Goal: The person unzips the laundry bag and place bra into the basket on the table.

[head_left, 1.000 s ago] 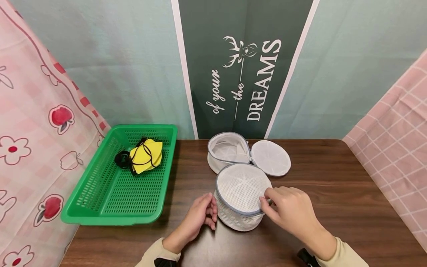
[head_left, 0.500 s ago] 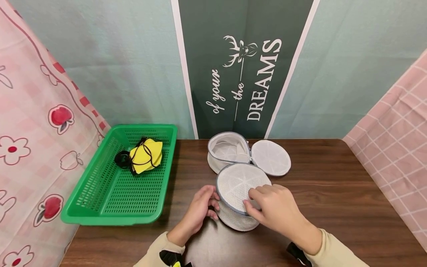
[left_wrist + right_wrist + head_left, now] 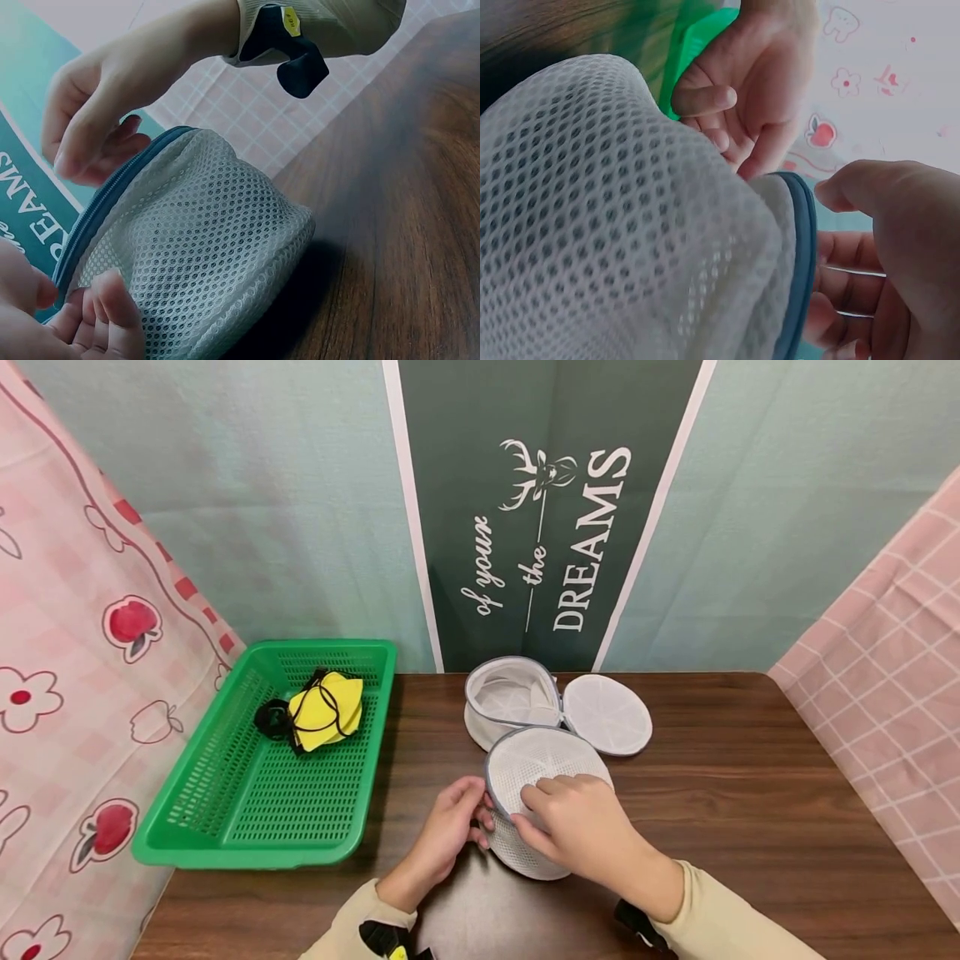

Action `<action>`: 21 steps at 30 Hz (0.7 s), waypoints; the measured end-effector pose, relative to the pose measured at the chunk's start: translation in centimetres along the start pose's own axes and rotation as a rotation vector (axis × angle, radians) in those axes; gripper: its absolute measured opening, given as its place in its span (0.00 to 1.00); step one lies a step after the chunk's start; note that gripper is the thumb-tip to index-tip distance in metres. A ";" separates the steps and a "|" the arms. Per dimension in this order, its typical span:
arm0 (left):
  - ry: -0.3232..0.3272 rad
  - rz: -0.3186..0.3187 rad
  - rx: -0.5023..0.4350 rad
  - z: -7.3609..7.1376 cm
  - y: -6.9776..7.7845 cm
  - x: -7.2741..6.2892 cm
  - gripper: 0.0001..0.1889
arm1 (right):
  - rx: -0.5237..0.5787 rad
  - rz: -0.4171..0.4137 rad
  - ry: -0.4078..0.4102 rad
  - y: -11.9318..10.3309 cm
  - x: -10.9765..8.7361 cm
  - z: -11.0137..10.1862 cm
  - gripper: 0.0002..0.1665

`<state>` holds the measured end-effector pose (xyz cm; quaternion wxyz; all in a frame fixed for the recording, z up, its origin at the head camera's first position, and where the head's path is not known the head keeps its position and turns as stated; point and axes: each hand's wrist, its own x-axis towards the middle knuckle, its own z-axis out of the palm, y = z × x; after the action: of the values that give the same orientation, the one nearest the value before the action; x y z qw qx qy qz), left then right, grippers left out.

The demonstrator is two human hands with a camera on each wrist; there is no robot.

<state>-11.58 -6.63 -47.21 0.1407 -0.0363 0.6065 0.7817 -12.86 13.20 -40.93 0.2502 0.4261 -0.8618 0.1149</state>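
A round white mesh laundry bag (image 3: 506,768) with a grey-blue zipped rim stands on the table, its lid lying over the top. My left hand (image 3: 450,827) is at the bag's left side, its thumb and fingers holding the rim. Over the front edge of the lid is my right hand (image 3: 577,822), fingers bent and fingertips close to the zipped rim. A gap shows between its thumb and index finger in the right wrist view; whether it pinches a zipper pull cannot be made out. Behind stands a second mesh bag (image 3: 480,727), its round lid (image 3: 607,714) folded out to the right.
A green plastic basket (image 3: 360,827) stands on the left, containing yellow pieces (image 3: 330,706) with black cords and a dark round bundle (image 3: 272,718). Fabric curtains hang behind and at both sides of the wooden table (image 3: 750,793).
My right hand has moved leftward along the bag's rim, from its right side to the front. My left hand has shifted up slightly onto the rim. Both bags stay where they were.
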 end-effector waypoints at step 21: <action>-0.026 -0.008 0.048 -0.2 -0.2 0.0 0.10 | -0.020 0.019 -0.020 -1.2 -0.3 1.8 0.25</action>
<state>-11.54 -6.74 -47.42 0.1524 -0.0253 0.6230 0.7668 -12.36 11.94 -42.66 0.2448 0.4166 -0.8693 0.1045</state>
